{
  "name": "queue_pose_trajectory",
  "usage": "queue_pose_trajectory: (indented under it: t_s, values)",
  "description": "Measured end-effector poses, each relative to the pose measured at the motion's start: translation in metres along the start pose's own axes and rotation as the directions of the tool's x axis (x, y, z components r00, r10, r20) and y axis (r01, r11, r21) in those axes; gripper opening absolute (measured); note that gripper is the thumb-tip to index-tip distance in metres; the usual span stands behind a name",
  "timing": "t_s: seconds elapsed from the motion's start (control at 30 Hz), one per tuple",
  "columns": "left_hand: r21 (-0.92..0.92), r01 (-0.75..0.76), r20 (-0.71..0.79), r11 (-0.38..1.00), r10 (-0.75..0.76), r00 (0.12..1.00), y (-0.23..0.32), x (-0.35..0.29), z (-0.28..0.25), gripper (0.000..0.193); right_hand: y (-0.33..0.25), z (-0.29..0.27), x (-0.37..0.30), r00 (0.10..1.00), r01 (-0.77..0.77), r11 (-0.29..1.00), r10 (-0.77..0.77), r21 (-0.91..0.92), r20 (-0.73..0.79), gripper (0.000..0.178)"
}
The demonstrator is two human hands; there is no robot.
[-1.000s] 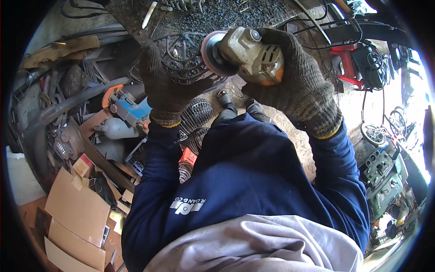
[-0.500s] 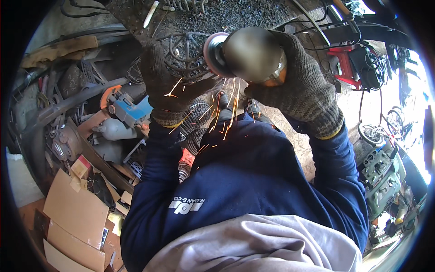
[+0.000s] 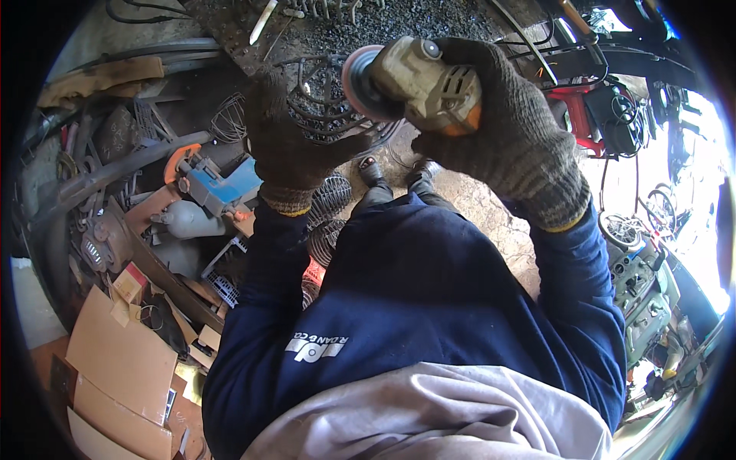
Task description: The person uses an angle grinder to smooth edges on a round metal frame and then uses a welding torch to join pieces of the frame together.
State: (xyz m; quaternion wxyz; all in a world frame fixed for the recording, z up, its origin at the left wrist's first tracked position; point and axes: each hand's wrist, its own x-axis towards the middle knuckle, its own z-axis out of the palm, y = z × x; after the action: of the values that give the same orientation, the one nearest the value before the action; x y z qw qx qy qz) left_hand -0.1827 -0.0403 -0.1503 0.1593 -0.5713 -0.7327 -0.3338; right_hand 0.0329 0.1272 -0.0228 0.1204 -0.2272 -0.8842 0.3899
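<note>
My right hand (image 3: 514, 138), in a dark knitted glove, grips a tan and orange angle grinder (image 3: 422, 80) whose disc (image 3: 359, 83) faces left. My left hand (image 3: 295, 146), also gloved, clamps down on a round wire guard (image 3: 326, 100) made of bent steel rods. The disc sits right against the guard's upper right rim. The guard rests at the edge of a dark, gritty metal workbench (image 3: 399, 19). No sparks show now.
Below the bench lie more wire guards (image 3: 330, 199), a blue power tool (image 3: 222, 184) and scrap metal. Flattened cardboard (image 3: 115, 368) is piled at lower left. A red machine (image 3: 586, 107) and cables stand at right. My shoes (image 3: 399, 172) stand on dirt floor.
Sparks flew down from the disc half a second ago; they have stopped. The grinder now appears sharp rather than blurred. Both hands stay in nearly the same place.
</note>
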Motion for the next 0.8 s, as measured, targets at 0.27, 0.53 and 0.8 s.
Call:
queue_pose_trajectory:
  t_s: [0.27,0.53,0.8]
  values:
    - [0.005,-0.032,-0.009,0.999,0.032,0.999,-0.002,0.001,0.001,0.136,0.0,0.003,0.008,1.0,-0.011,0.998,0.009,0.065,0.025,0.087]
    - [-0.034,-0.024,-0.051,0.999,0.022,0.998,-0.004,0.001,0.001,0.133,-0.009,-0.001,-0.001,0.998,-0.03,0.999,0.028,0.034,0.05,0.088]
    - [-0.391,0.135,-0.041,0.91,-0.164,0.986,-0.005,-0.004,0.012,0.126,0.024,-0.011,-0.065,0.82,-0.499,0.514,0.539,0.698,0.19,0.078]
